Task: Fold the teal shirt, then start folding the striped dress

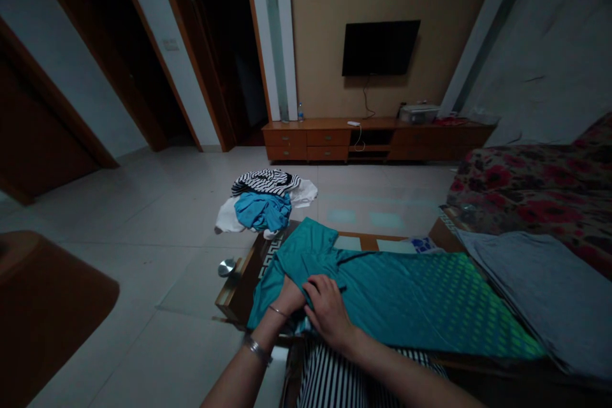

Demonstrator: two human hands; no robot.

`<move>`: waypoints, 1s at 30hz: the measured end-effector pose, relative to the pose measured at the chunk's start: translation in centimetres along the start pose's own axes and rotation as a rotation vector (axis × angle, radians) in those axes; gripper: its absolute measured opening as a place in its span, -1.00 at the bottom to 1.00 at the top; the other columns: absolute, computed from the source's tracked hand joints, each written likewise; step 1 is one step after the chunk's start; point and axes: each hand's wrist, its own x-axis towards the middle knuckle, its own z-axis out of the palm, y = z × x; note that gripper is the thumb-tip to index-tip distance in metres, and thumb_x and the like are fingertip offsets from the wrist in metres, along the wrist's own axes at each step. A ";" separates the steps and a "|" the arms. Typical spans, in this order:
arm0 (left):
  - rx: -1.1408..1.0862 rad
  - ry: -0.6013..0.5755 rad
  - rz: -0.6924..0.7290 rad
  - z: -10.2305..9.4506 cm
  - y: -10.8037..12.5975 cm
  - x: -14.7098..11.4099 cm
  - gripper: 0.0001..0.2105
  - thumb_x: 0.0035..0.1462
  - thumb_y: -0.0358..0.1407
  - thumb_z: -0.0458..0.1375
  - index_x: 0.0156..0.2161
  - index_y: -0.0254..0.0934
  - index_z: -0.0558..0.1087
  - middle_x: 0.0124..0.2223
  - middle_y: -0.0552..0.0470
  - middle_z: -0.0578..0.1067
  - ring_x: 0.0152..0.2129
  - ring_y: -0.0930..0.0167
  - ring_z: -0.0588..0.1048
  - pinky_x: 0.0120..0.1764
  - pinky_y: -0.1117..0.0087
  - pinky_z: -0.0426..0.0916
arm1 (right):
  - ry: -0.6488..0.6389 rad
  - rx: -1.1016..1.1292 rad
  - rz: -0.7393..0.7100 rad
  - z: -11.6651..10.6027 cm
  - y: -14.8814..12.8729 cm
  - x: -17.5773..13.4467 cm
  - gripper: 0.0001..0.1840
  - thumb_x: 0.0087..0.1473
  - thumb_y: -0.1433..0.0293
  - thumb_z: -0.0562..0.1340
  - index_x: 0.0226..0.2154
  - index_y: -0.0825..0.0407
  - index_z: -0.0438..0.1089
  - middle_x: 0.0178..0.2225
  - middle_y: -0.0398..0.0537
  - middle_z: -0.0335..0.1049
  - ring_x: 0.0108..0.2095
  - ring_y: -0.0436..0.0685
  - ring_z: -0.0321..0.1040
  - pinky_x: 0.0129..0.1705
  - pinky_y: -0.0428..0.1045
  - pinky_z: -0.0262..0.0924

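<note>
Left hand (290,296): I see it curled on the near edge of the teal shirt (382,287), fingers tucked into the cloth at the sleeve end; I cannot tell whether the grip is pinched on the fabric or only pressing. Two bangles sit on that wrist.

Right hand (329,309): laid flat on the same shirt just beside the left, fingers loosely spread, palm down, pinching nothing.

Teal shirt: spread lengthwise over the desk (239,287), one sleeve angled toward the far left corner, a pattern of pale green marks on its right half.

Grey garment (535,280): lying flat at the right, touching the teal shirt's right edge.

Striped cloth (335,382): black-and-white, at the near edge below both hands.

Clothes pile (265,201): on the floor beyond the desk; striped piece on top, blue piece in the middle, white beneath.

Floral sofa (535,185): right of the desk.

Low cabinet (373,137): against the far wall, with a dark television (380,48) mounted above.
</note>
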 end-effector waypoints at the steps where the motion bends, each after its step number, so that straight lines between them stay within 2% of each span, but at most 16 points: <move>1: -0.004 0.004 -0.009 -0.3 0.1 0.1 -0.62 0.22 -0.32 -0.06 0.09 -0.24 0.40 0.14 -0.08 0.41 0.06 0.28 0.34 0.22 0.20 0.01 | 0.001 0.014 -0.001 0.1 0.1 0.3 -0.60 0.00 0.52 0.24 -0.05 0.09 0.33 -0.05 0.11 0.32 -0.02 0.23 0.18 -0.01 0.14 0.14; 4: -0.016 0.038 -0.039 -1.5 0.3 0.2 -0.59 0.25 -0.29 -0.07 0.17 -0.28 0.32 0.17 -0.13 0.38 0.09 0.25 0.31 0.23 0.16 0.00 | 0.004 0.110 -0.026 -0.5 1.0 1.5 -0.73 0.02 0.58 0.19 -0.18 0.05 0.40 -0.18 0.01 0.41 -0.13 0.16 0.26 -0.09 0.08 0.16; 7: -0.033 0.073 -0.060 -2.8 0.2 -0.2 -0.58 0.26 -0.23 -0.05 0.19 -0.25 0.29 0.17 -0.14 0.37 0.11 0.22 0.28 0.21 0.09 0.01 | 0.034 0.242 0.008 -1.7 2.8 3.8 -0.75 0.05 0.60 0.15 -0.25 0.03 0.43 -0.24 -0.04 0.44 -0.16 0.12 0.31 -0.08 0.04 0.16; 9: -0.035 0.081 -0.074 -3.4 0.0 -0.8 -0.59 0.24 -0.17 0.01 0.15 -0.21 0.33 0.14 -0.11 0.39 0.10 0.19 0.29 0.18 0.03 0.05 | 0.040 0.334 0.031 -2.5 4.4 6.5 -0.75 0.07 0.58 0.14 -0.24 0.03 0.45 -0.24 -0.05 0.46 -0.16 0.09 0.33 -0.07 0.01 0.18; 12: 0.016 0.086 -0.129 -3.8 -0.7 -1.6 -0.58 0.19 -0.10 0.08 0.13 -0.16 0.35 0.15 -0.09 0.38 0.13 0.13 0.25 0.16 -0.05 0.07 | -0.012 0.422 0.020 -2.9 7.8 12.3 -0.75 0.08 0.52 0.14 -0.24 0.02 0.49 -0.22 -0.06 0.49 -0.16 0.07 0.37 -0.05 -0.02 0.19; 14: 0.073 0.080 -0.177 -3.8 -1.1 -1.9 -0.52 0.17 -0.08 0.10 0.17 -0.12 0.30 0.22 -0.10 0.29 0.20 0.09 0.14 0.17 -0.09 0.03 | -0.105 0.419 0.049 -2.3 10.4 16.6 -0.75 0.07 0.50 0.16 -0.24 0.02 0.51 -0.20 -0.07 0.51 -0.16 0.08 0.38 -0.03 -0.03 0.20; 16: 0.119 0.066 -0.215 -3.5 -1.5 -1.9 -0.46 0.15 -0.06 0.12 0.23 -0.08 0.23 0.31 -0.10 0.14 0.26 0.05 0.02 0.18 -0.11 0.01 | -0.218 0.359 0.139 -1.0 13.0 20.6 -0.74 0.05 0.49 0.17 -0.21 0.04 0.52 -0.19 -0.09 0.52 -0.16 0.08 0.39 -0.04 -0.06 0.21; 19: 0.157 0.046 -0.243 -2.9 -1.9 -1.6 -0.39 0.12 -0.05 0.14 0.27 -0.02 0.14 0.37 -0.06 -0.03 0.29 0.02 -0.09 0.19 -0.15 -0.01 | -0.319 0.255 0.251 1.8 16.4 24.8 -0.72 0.01 0.50 0.20 -0.20 0.09 0.52 -0.23 -0.09 0.54 -0.20 0.07 0.41 -0.12 -0.10 0.22; 22: 0.169 0.009 -0.268 -2.6 -2.0 -1.2 -0.35 0.10 -0.04 0.16 0.28 0.00 0.11 0.38 -0.05 -0.06 0.30 0.01 -0.12 0.19 -0.18 -0.02 | -0.353 0.201 0.286 4.4 18.5 26.6 -0.74 -0.04 0.52 0.22 -0.25 0.10 0.54 -0.31 -0.11 0.54 -0.28 0.06 0.41 -0.20 -0.12 0.22; 25: 0.170 -0.031 -0.282 -2.6 -2.0 -0.9 -0.34 0.09 -0.05 0.17 0.28 0.02 0.10 0.38 -0.03 -0.07 0.30 0.01 -0.14 0.20 -0.19 -0.04 | -0.366 0.152 0.316 6.3 19.4 27.1 -0.76 -0.09 0.51 0.27 -0.29 0.07 0.55 -0.32 -0.12 0.54 -0.29 0.05 0.40 -0.22 -0.13 0.20; 28: 0.173 -0.056 -0.290 -2.9 -2.0 -0.8 -0.34 0.10 -0.07 0.17 0.28 0.02 0.09 0.37 -0.01 -0.08 0.30 0.02 -0.15 0.20 -0.19 -0.05 | -0.321 0.104 0.363 6.8 19.7 27.0 -0.72 -0.07 0.48 0.28 -0.22 0.06 0.53 -0.24 -0.06 0.53 -0.22 0.06 0.39 -0.19 -0.13 0.18; 30: 0.175 -0.069 -0.293 -3.2 -1.9 -0.8 -0.35 0.11 -0.09 0.17 0.28 0.01 0.09 0.37 -0.01 -0.08 0.30 0.03 -0.14 0.21 -0.17 -0.06 | -0.283 0.078 0.408 6.1 20.1 26.7 -0.69 0.01 0.43 0.24 -0.14 0.06 0.51 -0.17 -0.01 0.51 -0.19 0.06 0.38 -0.19 -0.13 0.18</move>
